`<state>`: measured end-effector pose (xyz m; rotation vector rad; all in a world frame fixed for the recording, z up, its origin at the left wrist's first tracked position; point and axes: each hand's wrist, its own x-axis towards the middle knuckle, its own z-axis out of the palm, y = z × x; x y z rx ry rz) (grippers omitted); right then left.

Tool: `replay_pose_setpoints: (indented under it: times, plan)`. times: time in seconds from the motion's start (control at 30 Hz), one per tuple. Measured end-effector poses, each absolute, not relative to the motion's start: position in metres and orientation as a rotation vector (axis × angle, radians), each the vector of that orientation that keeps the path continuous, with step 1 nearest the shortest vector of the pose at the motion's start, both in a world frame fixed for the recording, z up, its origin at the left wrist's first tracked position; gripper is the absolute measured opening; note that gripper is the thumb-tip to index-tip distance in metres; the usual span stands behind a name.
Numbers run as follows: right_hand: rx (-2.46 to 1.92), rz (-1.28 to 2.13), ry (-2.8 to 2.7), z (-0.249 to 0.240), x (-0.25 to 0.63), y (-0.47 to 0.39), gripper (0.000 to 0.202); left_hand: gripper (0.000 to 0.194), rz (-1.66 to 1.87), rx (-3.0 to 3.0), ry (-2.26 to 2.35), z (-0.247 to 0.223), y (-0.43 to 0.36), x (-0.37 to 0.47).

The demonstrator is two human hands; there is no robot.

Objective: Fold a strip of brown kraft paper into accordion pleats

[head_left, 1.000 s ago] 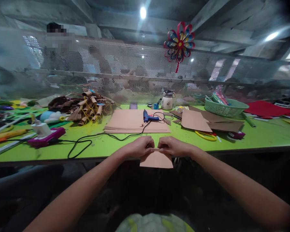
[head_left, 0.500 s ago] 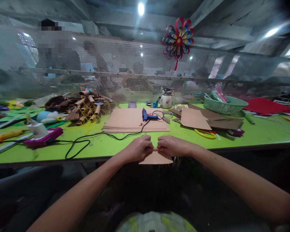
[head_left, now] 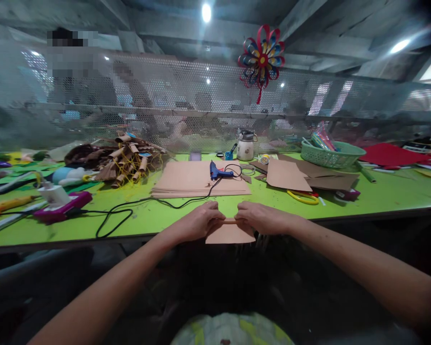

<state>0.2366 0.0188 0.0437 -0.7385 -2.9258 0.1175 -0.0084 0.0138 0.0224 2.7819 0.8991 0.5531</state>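
Note:
A small sheet of brown card hangs at the table's front edge, its upper edge rolled or folded over. My left hand pinches that upper edge on the left, fingers closed. On the right, my right hand grips the same edge, also closed. A short stretch of the roll shows between the two hands. Beyond them a blue glue gun lies on a stack of brown card sheets, its black cable running left across the green table.
Left are a purple power strip and a heap of brown paper rolls with yellow string. To the right lie loose card, yellow-handled scissors and a green basket. A jar stands behind. People are beyond the mesh screen.
My hands have moved slightly apart along the rolled edge, so more of the roll shows between them. The whole view has shifted a little.

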Motion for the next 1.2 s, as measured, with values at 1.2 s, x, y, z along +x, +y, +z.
replay_pose_setpoints:
  times: [1.2]
  plan:
    - [-0.657,0.007,-2.983,0.049,0.235,0.014,0.021,0.036,0.262,2.905,0.831,0.051,0.011,-0.017]
